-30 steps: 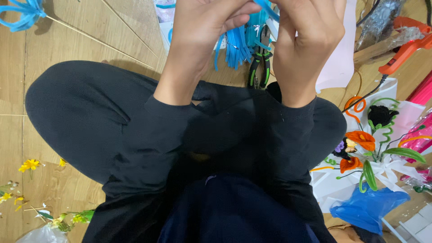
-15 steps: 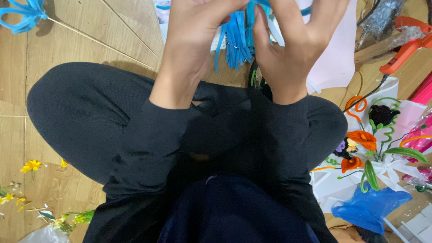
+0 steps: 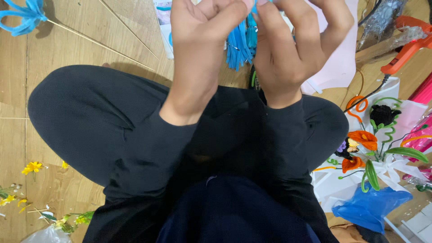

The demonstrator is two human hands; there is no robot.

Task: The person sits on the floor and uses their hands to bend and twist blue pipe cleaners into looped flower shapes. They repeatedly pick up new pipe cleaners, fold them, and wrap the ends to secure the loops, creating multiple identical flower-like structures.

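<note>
I sit cross-legged on a wooden floor in black trousers (image 3: 90, 121) and black sleeves. My left hand (image 3: 202, 49) and my right hand (image 3: 294, 45) are raised close together at the top of the head view. Both pinch a bundle of blue fuzzy strands (image 3: 238, 47) that hangs down between them. The top of the bundle is hidden behind my fingers and cut off by the frame edge.
A blue craft flower on a thin stick (image 3: 20, 18) lies at the top left. An orange glue gun (image 3: 407, 47) lies at the top right. A bouquet of orange, black and green craft flowers (image 3: 369, 144) and a blue bag (image 3: 369, 207) sit at the right. Small yellow flowers (image 3: 31, 168) lie at the left.
Both hands have risen and come closer together. The blue bundle has moved up with them, so less of it shows now.
</note>
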